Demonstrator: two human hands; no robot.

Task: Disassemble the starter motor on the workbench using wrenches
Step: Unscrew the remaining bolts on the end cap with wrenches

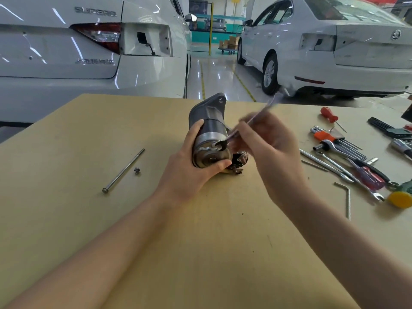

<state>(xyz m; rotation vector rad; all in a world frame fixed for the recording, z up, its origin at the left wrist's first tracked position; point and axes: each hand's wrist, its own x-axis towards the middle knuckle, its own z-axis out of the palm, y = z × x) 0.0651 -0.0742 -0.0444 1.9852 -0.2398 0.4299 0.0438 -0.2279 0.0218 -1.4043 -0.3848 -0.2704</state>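
The two bare forearms are being extended from the near edge across the tan board-covered workbench, converging on the work at its centre. The left hand is being wrapped around the near end of the dark grey cylindrical starter motor, with the thumb curled across the bright metal end cap and the fingers clamped around the left side of the casing; the grip is judged to be steadying the body against the turning force. The motor is being held near the middle of the bench, tilted with its flanged mounting nose pointing away and upward and its lower end near the board. The right hand is being closed around the shank of a slim silver open-ended wrench, the fingers being pinched together on it; the wrench is motion-blurred, and its open head is being seated at a fastener on the rim of the end cap, presumably one of the through-bolts. To the left, well apart from the motor, a long thin steel through-bolt and a small dark flanged screw just beside it are lying loose, judged to be parts already withdrawn and set aside. To the right, within reach of the wrench hand, spare tools are being kept: a bent steel hex key, a red-and-black-handled screwdriver, an orange-holdered hex key set and a red-handled screwdriver. Beyond the bench, two white saloon cars are standing on the glossy workshop floor.
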